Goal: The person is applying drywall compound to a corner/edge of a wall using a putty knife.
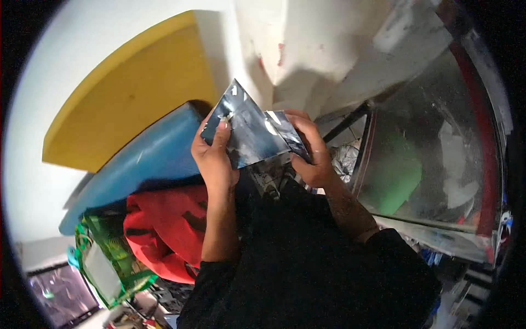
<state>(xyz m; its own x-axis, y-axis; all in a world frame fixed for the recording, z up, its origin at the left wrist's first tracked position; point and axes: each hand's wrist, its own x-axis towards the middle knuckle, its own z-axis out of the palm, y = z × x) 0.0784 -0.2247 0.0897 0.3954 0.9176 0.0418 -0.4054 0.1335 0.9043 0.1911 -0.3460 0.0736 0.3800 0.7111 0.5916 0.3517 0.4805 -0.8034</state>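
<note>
The left hand [212,156] grips a larger glossy sheet [253,135] by its left side, thumb flat on the near face and the other fingers behind, mostly out of sight. The sheet is dark with pale reflections, tilted with one corner pointing up, and it fills most of the gap between the two hands. The right hand [314,151] is closed around a smaller glossy sheet [292,133], its fingers over the outer edge and its thumb below. The two sheets meet or overlap between the hands; whether they are joined cannot be told.

Beyond the left hand and to its left stands a yellow panel [134,93], with a blue padded-looking piece [150,147] nearer the hand. Below and left of the left hand lies a red cloth [167,227], and farther out in that direction are a green bag [102,268] and a dark-framed screen [63,293]. Right of the right hand is a large glass pane [438,142] with a dark red edge; a green shape [397,175] shows through it. Crumpled clear plastic [345,160] sits just beside the right hand.
</note>
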